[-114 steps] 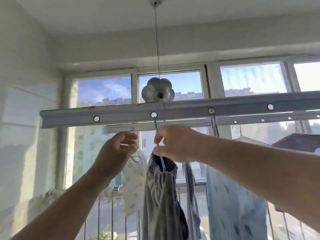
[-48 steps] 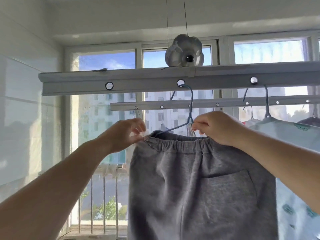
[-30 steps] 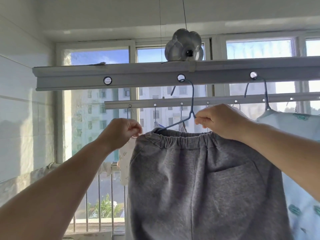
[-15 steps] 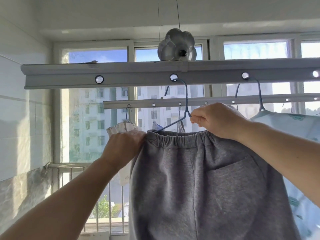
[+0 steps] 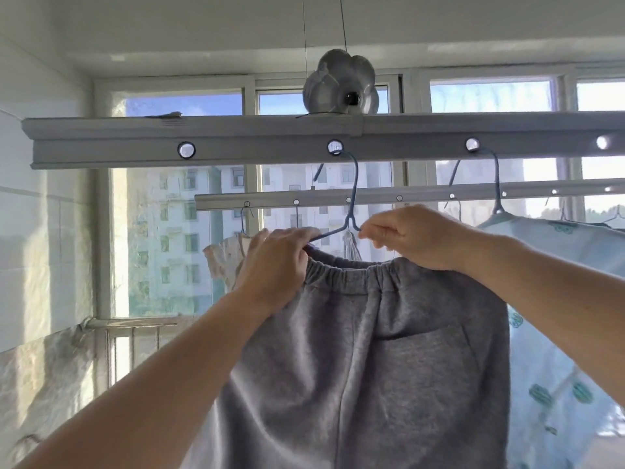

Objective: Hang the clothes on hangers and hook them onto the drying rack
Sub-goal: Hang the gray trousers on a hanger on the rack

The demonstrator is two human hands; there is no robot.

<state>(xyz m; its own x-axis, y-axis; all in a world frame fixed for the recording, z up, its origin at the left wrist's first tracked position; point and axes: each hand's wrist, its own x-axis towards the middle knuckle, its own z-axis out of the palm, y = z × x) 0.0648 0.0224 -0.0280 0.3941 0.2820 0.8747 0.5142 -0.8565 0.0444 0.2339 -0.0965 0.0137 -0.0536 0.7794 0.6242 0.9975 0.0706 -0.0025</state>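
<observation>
Grey trousers (image 5: 372, 360) with an elastic waistband and a back pocket hang on a blue wire hanger (image 5: 351, 198). The hanger's hook sits in the middle hole of the near grey rack bar (image 5: 236, 143). My left hand (image 5: 277, 262) grips the left end of the waistband over the hanger's arm. My right hand (image 5: 412, 235) pinches the waistband and hanger at the right shoulder, just under the hook's neck.
A pale blue patterned garment (image 5: 561, 299) hangs on another blue hanger to the right. A second rack bar (image 5: 422, 198) behind carries small light clothes (image 5: 226, 258). A flower-shaped pulley (image 5: 340, 84) hangs on cables above. Windows and a railing lie beyond; a tiled wall stands left.
The trousers went from bunched on the hanger to spread wide. My left hand has slid up and right along the waistband onto the hanger's arm. My right hand has barely shifted.
</observation>
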